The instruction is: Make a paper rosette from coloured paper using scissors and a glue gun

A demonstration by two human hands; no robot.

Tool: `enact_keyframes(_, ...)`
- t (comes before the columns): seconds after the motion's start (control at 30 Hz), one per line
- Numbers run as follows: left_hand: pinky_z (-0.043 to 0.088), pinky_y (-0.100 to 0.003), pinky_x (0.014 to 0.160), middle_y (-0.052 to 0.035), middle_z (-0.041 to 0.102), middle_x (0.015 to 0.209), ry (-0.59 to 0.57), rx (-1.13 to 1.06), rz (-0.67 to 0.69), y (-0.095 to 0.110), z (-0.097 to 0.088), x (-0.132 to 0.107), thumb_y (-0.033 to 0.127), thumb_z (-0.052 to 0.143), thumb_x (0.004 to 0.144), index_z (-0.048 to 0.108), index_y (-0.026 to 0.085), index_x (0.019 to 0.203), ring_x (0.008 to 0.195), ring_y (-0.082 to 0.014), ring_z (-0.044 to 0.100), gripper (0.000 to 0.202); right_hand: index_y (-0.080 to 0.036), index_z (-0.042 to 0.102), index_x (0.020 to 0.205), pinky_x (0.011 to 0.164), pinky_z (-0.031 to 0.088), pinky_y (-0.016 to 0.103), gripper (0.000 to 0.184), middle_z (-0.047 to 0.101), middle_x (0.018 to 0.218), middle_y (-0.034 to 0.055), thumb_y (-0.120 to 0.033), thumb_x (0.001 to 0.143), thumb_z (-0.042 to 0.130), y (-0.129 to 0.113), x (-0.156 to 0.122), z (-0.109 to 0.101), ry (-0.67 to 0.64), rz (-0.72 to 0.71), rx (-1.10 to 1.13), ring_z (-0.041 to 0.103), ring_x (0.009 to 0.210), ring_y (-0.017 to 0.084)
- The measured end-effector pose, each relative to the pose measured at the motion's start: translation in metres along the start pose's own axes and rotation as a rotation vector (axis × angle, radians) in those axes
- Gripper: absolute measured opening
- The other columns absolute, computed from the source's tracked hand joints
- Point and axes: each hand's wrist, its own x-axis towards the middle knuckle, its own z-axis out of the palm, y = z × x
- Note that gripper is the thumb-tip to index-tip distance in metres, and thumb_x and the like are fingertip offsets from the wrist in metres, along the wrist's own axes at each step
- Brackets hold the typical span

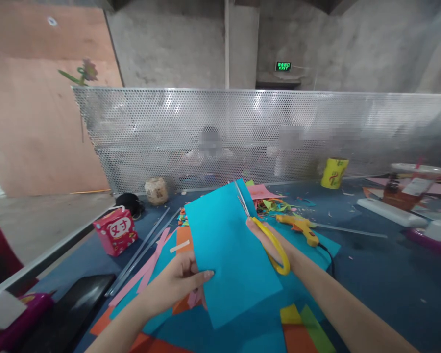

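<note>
My left hand [176,284] pinches the lower left edge of a turquoise paper sheet [228,255] and holds it up above the table. My right hand [275,245] grips yellow-handled scissors [268,235]. Their metal blades run along the sheet's upper right edge, where a narrow strip is being parted off. Much of my right hand's fingers is hidden behind the sheet.
Coloured paper sheets and strips [158,264] litter the blue table [382,274]. A yellow glue gun [301,226] lies right of the scissors. A red carton [114,231], a twine ball [156,190] and a yellow roll [333,172] stand before a perforated metal screen [264,132].
</note>
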Motion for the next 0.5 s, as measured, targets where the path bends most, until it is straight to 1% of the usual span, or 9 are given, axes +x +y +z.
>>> enact_keyframes(0.1,0.047,-0.026,0.054,-0.002,0.063,0.062,-0.006,0.02,-0.003,0.006,0.0,-0.001,0.036,0.054,0.08,0.052,0.017,0.076,0.051,-0.0132,0.059,0.019,-0.022,0.022,0.059,0.048,0.028,0.026,0.044,0.022,0.058,-0.0035,-0.058,0.081,0.034,0.0,0.001,0.001,0.046,-0.039,-0.019,0.026,0.051,0.011)
enact_keyframes(0.13,0.047,-0.026,0.054,-0.0022,0.063,0.062,-0.013,0.031,-0.01,0.008,0.0,-0.001,0.037,0.054,0.08,0.052,0.017,0.077,0.051,-0.0132,0.058,0.02,-0.022,0.022,0.058,0.045,0.028,0.025,0.046,0.022,0.055,-0.0043,-0.059,0.08,0.036,0.0,0.002,0.002,0.054,-0.025,-0.015,0.026,0.049,0.01)
enact_keyframes(0.17,0.046,-0.026,0.055,-0.0021,0.062,0.062,-0.015,0.049,-0.015,0.009,-0.002,-0.001,0.038,0.054,0.08,0.051,0.017,0.077,0.052,-0.0133,0.058,0.021,-0.022,0.022,0.056,0.042,0.028,0.024,0.047,0.023,0.052,-0.0051,-0.061,0.079,0.037,0.0,0.003,0.003,0.05,0.031,0.004,0.027,0.045,0.009)
enact_keyframes(0.2,0.045,-0.026,0.055,-0.0014,0.061,0.06,-0.001,0.078,-0.015,0.01,-0.004,-0.001,0.038,0.054,0.08,0.051,0.017,0.076,0.052,-0.013,0.057,0.022,-0.022,0.023,0.055,0.038,0.029,0.023,0.049,0.024,0.047,-0.0059,-0.063,0.078,0.038,0.0,0.003,0.004,0.034,0.12,0.046,0.028,0.041,0.009)
enact_keyframes(0.27,0.041,-0.023,0.051,0.0013,0.055,0.055,0.079,0.177,-0.017,0.011,-0.011,-0.001,0.04,0.056,0.077,0.049,0.018,0.068,0.049,-0.0111,0.052,0.024,-0.022,0.028,0.054,0.029,0.029,0.022,0.05,0.029,0.041,-0.0068,-0.066,0.075,0.038,0.0,0.004,0.006,-0.014,0.321,0.188,0.031,0.032,0.008)
enact_keyframes(0.3,0.038,-0.022,0.048,0.003,0.051,0.052,0.134,0.236,-0.015,0.012,-0.016,-0.002,0.04,0.057,0.076,0.047,0.018,0.064,0.047,-0.0098,0.048,0.027,-0.022,0.031,0.054,0.026,0.029,0.021,0.05,0.032,0.04,-0.0069,-0.066,0.075,0.039,0.0,0.004,0.007,-0.041,0.388,0.265,0.032,0.029,0.008)
enact_keyframes(0.33,0.036,-0.021,0.046,0.0041,0.047,0.05,0.178,0.294,-0.018,0.013,-0.021,-0.003,0.04,0.058,0.075,0.046,0.018,0.06,0.046,-0.0088,0.044,0.029,-0.021,0.035,0.054,0.023,0.029,0.021,0.049,0.036,0.04,-0.0069,-0.065,0.075,0.04,0.0,0.004,0.008,-0.062,0.416,0.333,0.032,0.027,0.007)
enact_keyframes(0.4,0.035,-0.021,0.045,0.0047,0.045,0.051,0.215,0.369,-0.02,0.016,-0.03,-0.007,0.04,0.059,0.074,0.049,0.018,0.062,0.046,-0.0087,0.042,0.028,-0.02,0.041,0.057,0.021,0.029,0.019,0.045,0.04,0.041,-0.007,-0.061,0.076,0.044,0.0,0.003,0.01,-0.093,0.387,0.415,0.033,0.025,0.007)
enact_keyframes(0.5,0.042,-0.023,0.05,0.0024,0.051,0.056,0.214,0.367,-0.085,0.026,-0.043,-0.021,0.04,0.06,0.072,0.057,0.017,0.072,0.051,-0.0114,0.047,0.023,-0.019,0.043,0.056,0.02,0.028,0.017,0.044,0.04,0.038,-0.0074,-0.058,0.076,0.048,-0.001,0.0,0.011,-0.105,0.357,0.411,0.033,0.023,0.006)
